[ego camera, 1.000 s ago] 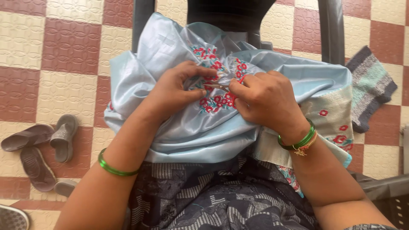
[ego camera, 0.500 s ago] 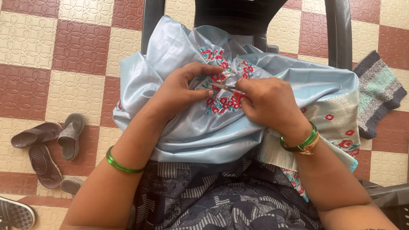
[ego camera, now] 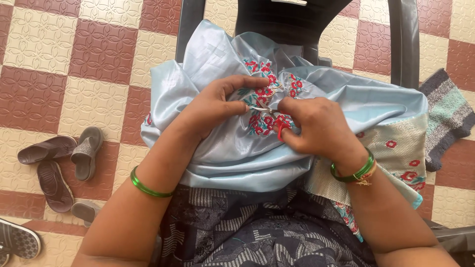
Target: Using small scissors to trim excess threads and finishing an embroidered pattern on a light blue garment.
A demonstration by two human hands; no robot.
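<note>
Mid-trim w/ small scissors point(ego camera: 261, 109) in right hand point(ego camera: 316, 126), left hand point(ego camera: 217, 106) pinching blue embroidered fabric point(ego camera: 232, 148); most red flowers point(ego camera: 267, 121) stitched.

Both forearms angled inward from the lower corners, meeting mid-frame. Left hand point(ego camera: 217, 106) palm down, fingers point(ego camera: 242, 81) curled over and thumb tucked underneath. Right hand point(ego camera: 316, 126) knuckles up, fingers pinched tight, almost touching the left. Wrists a bit bent, elbows spread wide.
</note>
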